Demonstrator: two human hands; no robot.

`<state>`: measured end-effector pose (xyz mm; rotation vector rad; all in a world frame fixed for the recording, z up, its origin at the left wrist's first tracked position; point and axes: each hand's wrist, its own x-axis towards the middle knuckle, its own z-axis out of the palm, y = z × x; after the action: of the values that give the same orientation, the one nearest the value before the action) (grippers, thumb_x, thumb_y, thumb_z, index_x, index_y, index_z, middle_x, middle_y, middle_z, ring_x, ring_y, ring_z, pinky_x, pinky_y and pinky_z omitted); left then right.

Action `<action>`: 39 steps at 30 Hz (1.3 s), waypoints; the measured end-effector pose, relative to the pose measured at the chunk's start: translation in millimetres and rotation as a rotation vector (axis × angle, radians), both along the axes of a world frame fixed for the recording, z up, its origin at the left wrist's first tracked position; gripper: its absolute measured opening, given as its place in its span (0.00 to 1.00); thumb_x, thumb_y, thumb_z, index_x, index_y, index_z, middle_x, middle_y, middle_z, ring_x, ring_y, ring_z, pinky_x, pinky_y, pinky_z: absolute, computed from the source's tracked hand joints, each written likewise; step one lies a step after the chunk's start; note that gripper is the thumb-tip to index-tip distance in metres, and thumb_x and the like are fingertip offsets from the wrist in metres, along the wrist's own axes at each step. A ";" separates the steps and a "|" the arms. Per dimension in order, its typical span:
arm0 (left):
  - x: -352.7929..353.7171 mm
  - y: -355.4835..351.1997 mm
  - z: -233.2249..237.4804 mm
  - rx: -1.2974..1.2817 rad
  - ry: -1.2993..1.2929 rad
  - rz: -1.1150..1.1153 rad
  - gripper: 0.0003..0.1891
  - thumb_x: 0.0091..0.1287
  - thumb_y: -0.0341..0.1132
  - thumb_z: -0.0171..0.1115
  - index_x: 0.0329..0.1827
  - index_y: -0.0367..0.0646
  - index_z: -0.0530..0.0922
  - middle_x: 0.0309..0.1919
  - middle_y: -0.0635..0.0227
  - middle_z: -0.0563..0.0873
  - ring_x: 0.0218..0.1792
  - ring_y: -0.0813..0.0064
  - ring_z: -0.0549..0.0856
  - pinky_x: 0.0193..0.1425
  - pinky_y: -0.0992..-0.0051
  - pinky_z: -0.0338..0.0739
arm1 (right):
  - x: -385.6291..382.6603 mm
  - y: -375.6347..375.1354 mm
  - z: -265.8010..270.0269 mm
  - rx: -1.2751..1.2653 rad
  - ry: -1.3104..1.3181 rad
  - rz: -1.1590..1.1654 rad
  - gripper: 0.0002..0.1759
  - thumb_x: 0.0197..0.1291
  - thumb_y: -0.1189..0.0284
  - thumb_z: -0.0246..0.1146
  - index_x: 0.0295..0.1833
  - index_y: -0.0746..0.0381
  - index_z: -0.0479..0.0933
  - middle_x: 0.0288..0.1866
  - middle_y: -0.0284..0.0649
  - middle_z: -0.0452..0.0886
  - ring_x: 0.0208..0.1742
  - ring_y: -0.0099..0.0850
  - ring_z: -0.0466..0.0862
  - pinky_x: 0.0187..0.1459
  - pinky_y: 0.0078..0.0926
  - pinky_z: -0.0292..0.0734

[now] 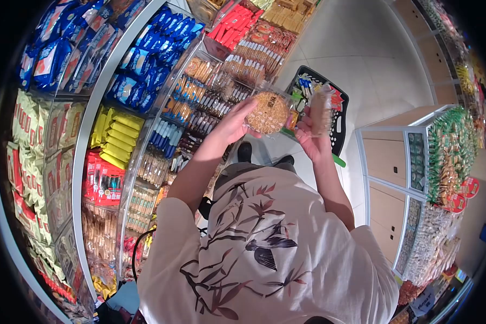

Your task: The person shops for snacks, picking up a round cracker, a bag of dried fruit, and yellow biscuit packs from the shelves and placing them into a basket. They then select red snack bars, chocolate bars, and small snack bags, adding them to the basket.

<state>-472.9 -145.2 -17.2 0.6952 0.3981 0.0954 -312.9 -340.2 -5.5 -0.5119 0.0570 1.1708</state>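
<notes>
My left hand [235,122] is closed on a round, flat golden-brown snack [270,113] in clear wrapping, with dark print near its top. My right hand [314,141] holds a long clear packet [321,114] of light brown snacks upright by its lower end. The two packages are side by side, a small gap apart. Behind and below the right packet is a black shopping basket [340,129] with several colourful packages in it and a green handle part at its edge.
Shelves on the left hold blue packets [137,67], yellow packets [119,135], red packets [101,181] and rows of small wrapped snacks [202,102]. Cabinets [384,154] with green-topped packets [451,146] stand on the right. Pale floor tiles [356,65] lie between them.
</notes>
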 end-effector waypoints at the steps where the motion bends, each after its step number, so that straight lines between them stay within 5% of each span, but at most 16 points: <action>1: -3.4 0.6 0.9 -0.012 -0.010 -0.010 0.22 0.75 0.47 0.50 0.67 0.47 0.65 0.51 0.66 0.83 0.40 0.66 0.88 0.26 0.69 0.84 | 1.2 1.2 -4.9 0.231 0.155 0.056 0.16 0.72 0.65 0.52 0.59 0.63 0.71 0.30 0.29 0.71 0.27 0.21 0.70 0.35 0.19 0.68; 2: -4.7 -4.6 1.2 -0.086 0.030 0.036 0.19 0.74 0.49 0.52 0.58 0.45 0.69 0.38 0.69 0.84 0.27 0.72 0.85 0.18 0.76 0.77 | 2.4 1.0 -9.1 0.235 0.134 0.074 0.15 0.71 0.66 0.52 0.57 0.63 0.71 0.28 0.29 0.69 0.26 0.20 0.66 0.33 0.19 0.65; 5: -4.0 -13.3 -25.3 -0.527 -0.489 -0.144 0.13 0.73 0.49 0.52 0.44 0.50 0.72 0.25 0.78 0.76 0.19 0.83 0.76 0.14 0.81 0.66 | -6.1 8.4 3.6 0.283 0.086 0.143 0.13 0.70 0.66 0.53 0.54 0.62 0.71 0.22 0.27 0.63 0.22 0.19 0.60 0.30 0.19 0.61; 6: -5.4 -16.1 -16.1 -0.507 -0.380 -0.107 0.13 0.72 0.48 0.54 0.37 0.51 0.67 0.19 0.78 0.67 0.14 0.84 0.67 0.15 0.82 0.62 | -13.5 13.3 9.5 0.322 0.078 0.179 0.13 0.70 0.66 0.53 0.53 0.61 0.70 0.21 0.27 0.63 0.21 0.18 0.60 0.31 0.18 0.61; 10: -1.6 -15.7 -22.8 -0.617 -0.582 -0.160 0.13 0.72 0.48 0.53 0.42 0.49 0.71 0.22 0.77 0.73 0.16 0.82 0.70 0.21 0.83 0.66 | -27.6 20.1 9.7 0.374 0.012 0.231 0.13 0.72 0.65 0.51 0.53 0.62 0.71 0.22 0.28 0.67 0.22 0.19 0.65 0.30 0.19 0.64; 13: -7.1 -22.5 -1.6 -0.149 0.054 0.286 0.15 0.73 0.51 0.52 0.44 0.48 0.74 0.27 0.74 0.79 0.20 0.80 0.74 0.20 0.79 0.66 | -45.0 26.6 39.1 -0.140 -0.168 0.050 0.14 0.73 0.63 0.51 0.53 0.61 0.71 0.32 0.31 0.76 0.29 0.20 0.72 0.35 0.20 0.69; 15: -9.6 -18.9 -24.4 0.659 0.208 0.408 0.14 0.74 0.46 0.55 0.43 0.44 0.74 0.28 0.75 0.77 0.26 0.84 0.71 0.27 0.78 0.66 | -48.6 25.6 38.8 -0.339 -0.454 -0.073 0.15 0.73 0.60 0.53 0.54 0.60 0.73 0.46 0.35 0.80 0.39 0.20 0.77 0.43 0.21 0.73; 17: -14.3 -14.9 -39.4 0.968 0.064 0.430 0.13 0.73 0.42 0.56 0.38 0.40 0.70 0.26 0.76 0.70 0.27 0.86 0.66 0.29 0.80 0.64 | -43.1 19.1 11.3 -0.382 -0.911 -0.059 0.11 0.70 0.65 0.58 0.50 0.60 0.71 0.40 0.32 0.78 0.36 0.16 0.75 0.38 0.19 0.72; 21: -10.6 -20.0 -29.2 0.856 0.069 0.415 0.12 0.74 0.41 0.56 0.43 0.40 0.70 0.28 0.75 0.69 0.31 0.84 0.71 0.29 0.80 0.70 | -51.4 14.8 -7.0 -0.398 -1.047 -0.054 0.11 0.67 0.71 0.62 0.44 0.60 0.66 0.32 0.27 0.72 0.31 0.14 0.71 0.30 0.15 0.68; 23: -9.1 -32.1 8.5 0.251 0.166 0.371 0.14 0.73 0.41 0.56 0.55 0.44 0.69 0.37 0.72 0.75 0.39 0.79 0.79 0.29 0.75 0.83 | -49.2 18.3 -24.5 -0.341 -1.063 -0.097 0.15 0.63 0.68 0.66 0.46 0.62 0.67 0.34 0.32 0.73 0.31 0.21 0.74 0.33 0.20 0.71; 27: -5.3 -32.5 -6.7 0.584 0.049 0.068 0.22 0.72 0.45 0.57 0.61 0.41 0.69 0.47 0.67 0.81 0.37 0.75 0.86 0.25 0.72 0.85 | -49.9 18.8 19.1 -0.664 -1.620 -0.017 0.29 0.53 0.63 0.72 0.54 0.66 0.68 0.44 0.45 0.73 0.38 0.40 0.77 0.42 0.32 0.75; 29: -7.3 -30.4 -3.3 0.355 0.038 0.122 0.19 0.75 0.44 0.52 0.61 0.41 0.71 0.44 0.65 0.84 0.36 0.77 0.86 0.22 0.74 0.82 | -51.9 26.4 19.7 -0.666 -1.759 -0.317 0.33 0.54 0.62 0.72 0.60 0.66 0.67 0.48 0.44 0.73 0.42 0.36 0.78 0.44 0.30 0.76; 31: -15.0 -24.5 -7.3 0.162 0.009 0.128 0.20 0.74 0.46 0.52 0.60 0.40 0.71 0.47 0.64 0.83 0.40 0.76 0.86 0.30 0.73 0.84 | -54.0 39.4 0.1 -0.505 -1.138 -0.189 0.36 0.56 0.60 0.71 0.63 0.66 0.64 0.52 0.42 0.75 0.46 0.32 0.79 0.43 0.30 0.77; 33: -12.2 -27.3 -20.8 0.174 0.015 0.207 0.27 0.71 0.51 0.56 0.64 0.40 0.69 0.52 0.63 0.81 0.48 0.73 0.83 0.47 0.70 0.82 | -61.8 40.5 21.6 -0.441 -0.962 0.231 0.35 0.58 0.58 0.68 0.63 0.66 0.64 0.54 0.42 0.77 0.45 0.29 0.81 0.39 0.32 0.79; 37: -12.7 -13.7 -51.4 0.649 0.169 0.206 0.46 0.66 0.51 0.64 0.76 0.38 0.47 0.68 0.52 0.65 0.69 0.62 0.66 0.71 0.66 0.62 | -65.1 52.7 1.5 -0.717 -1.473 0.218 0.36 0.56 0.56 0.67 0.63 0.65 0.65 0.47 0.50 0.82 0.33 0.44 0.85 0.35 0.33 0.79; 39: -14.6 -25.7 -39.0 0.564 0.060 0.216 0.51 0.63 0.47 0.68 0.78 0.40 0.40 0.71 0.53 0.59 0.72 0.63 0.60 0.72 0.67 0.59 | -74.2 57.4 0.9 -0.652 -1.688 0.142 0.38 0.55 0.55 0.67 0.64 0.67 0.66 0.53 0.54 0.78 0.46 0.47 0.83 0.40 0.33 0.78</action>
<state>-487.5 -170.9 -56.2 1.2108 0.5095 0.4028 -387.1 -282.7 -4.6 -1.9525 -1.0855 0.5110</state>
